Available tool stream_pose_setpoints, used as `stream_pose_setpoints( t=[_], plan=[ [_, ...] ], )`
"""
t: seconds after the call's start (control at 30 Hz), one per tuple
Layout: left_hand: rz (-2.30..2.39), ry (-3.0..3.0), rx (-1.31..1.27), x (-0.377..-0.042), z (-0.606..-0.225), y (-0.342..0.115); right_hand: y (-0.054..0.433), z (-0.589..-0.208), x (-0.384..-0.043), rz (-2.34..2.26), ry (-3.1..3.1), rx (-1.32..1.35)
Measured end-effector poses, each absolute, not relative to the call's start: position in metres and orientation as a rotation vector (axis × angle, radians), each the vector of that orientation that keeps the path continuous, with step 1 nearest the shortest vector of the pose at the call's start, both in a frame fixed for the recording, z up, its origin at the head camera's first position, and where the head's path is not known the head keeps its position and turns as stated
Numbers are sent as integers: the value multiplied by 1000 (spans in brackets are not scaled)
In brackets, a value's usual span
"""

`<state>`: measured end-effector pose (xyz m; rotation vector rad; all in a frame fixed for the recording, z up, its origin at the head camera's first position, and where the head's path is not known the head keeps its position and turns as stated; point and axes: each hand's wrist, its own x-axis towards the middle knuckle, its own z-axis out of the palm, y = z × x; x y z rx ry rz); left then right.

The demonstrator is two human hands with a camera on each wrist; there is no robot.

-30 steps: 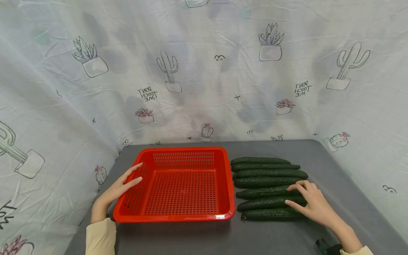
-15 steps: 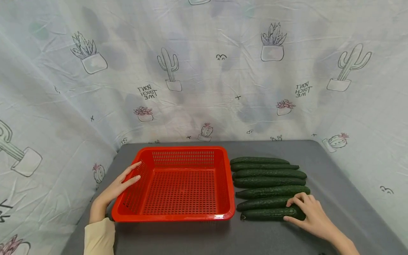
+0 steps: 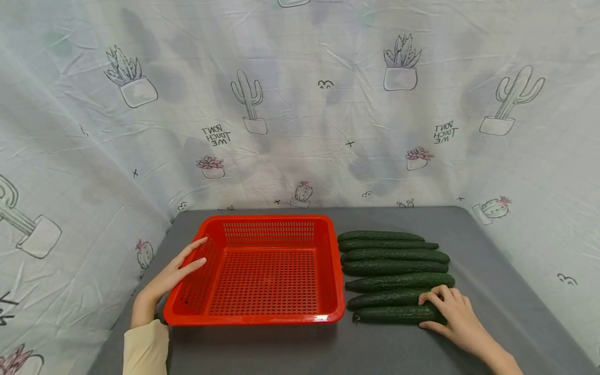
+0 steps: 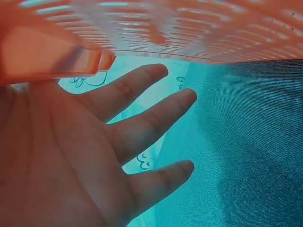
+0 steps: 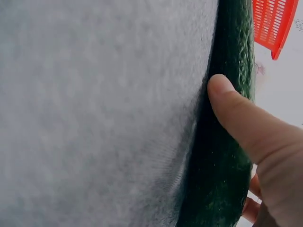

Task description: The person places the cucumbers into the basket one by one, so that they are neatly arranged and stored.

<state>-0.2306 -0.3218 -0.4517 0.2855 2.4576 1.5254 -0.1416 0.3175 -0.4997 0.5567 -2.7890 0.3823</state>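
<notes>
Under the right hand [image 3: 457,315] lies the nearest cucumber [image 3: 394,314], gripped.

A grey worktop [image 3: 473,239] covered in a fabric-like surface is carrying everything here. A red perforated basket [image 3: 262,271] is sitting on its left half, its long side running across. Just beside the basket's right wall, seven dark green cucumbers [image 3: 391,276] are lying directly on the worktop in a tidy row, parallel to one another and touching side to side, their lengths running left to right. The nearest cucumber [image 3: 389,314] is resting closest to the worktop's front edge.
</notes>
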Motion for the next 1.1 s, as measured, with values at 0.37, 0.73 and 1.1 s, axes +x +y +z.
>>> stream_pose_setpoints(
  t=[0.37, 0.73, 1.1],
  plan=[
    [1578, 2405, 269, -231, -452, -322, 316, -500, -134, 227, -2750, 537],
    [1590, 2395, 266, -230, -453, -322, 314, -486, -132, 238, -2742, 523],
    [1609, 2382, 174, -228, -450, -317, 313, -455, -146, 307, -2736, 475]
  ],
)
